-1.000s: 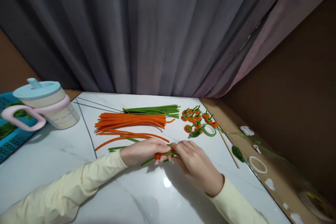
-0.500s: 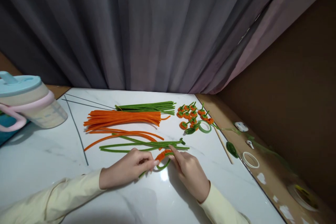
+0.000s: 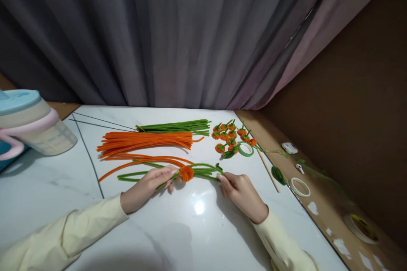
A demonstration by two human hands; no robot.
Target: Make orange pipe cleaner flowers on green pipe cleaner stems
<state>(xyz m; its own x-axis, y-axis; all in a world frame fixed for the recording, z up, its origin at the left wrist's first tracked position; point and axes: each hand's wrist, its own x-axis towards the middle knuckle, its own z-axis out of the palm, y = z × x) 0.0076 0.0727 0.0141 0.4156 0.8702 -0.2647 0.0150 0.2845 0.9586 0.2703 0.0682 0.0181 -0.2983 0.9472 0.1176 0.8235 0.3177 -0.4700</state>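
So your orange pipe-cleaner coil [image 3: 186,173] is sitting right between your two hands, just above the worktop [image 3: 152,233] from the look of it, though I can't tell if its underside touches. I'd guess it weighs next to nothing: soft fuzz over thin bendy wire, so not slippery, but probably easy to squash out of shape if you squeeze the ridged face. I'd take hold of the green pipe cleaner [image 3: 210,165] close in by the coil and leave the orange ridges alone. Grip-wise, your left hand [image 3: 148,188] has thumb and fingers closed around green stem on the coil's left side, and the thumb tip is so near the orange that I can't say whether it's touching. Your right hand [image 3: 243,194] has a narrow pinch, thumb against finger with hardly any gap, on the far end of the green piece arcing out to the right. Your loose green pipe cleaners [image 3: 206,172] lie just behind that, with the bundle of orange pipe cleaners [image 3: 146,142] farther back and the finished-looking orange pieces with green tops [image 3: 220,148] off to the right.
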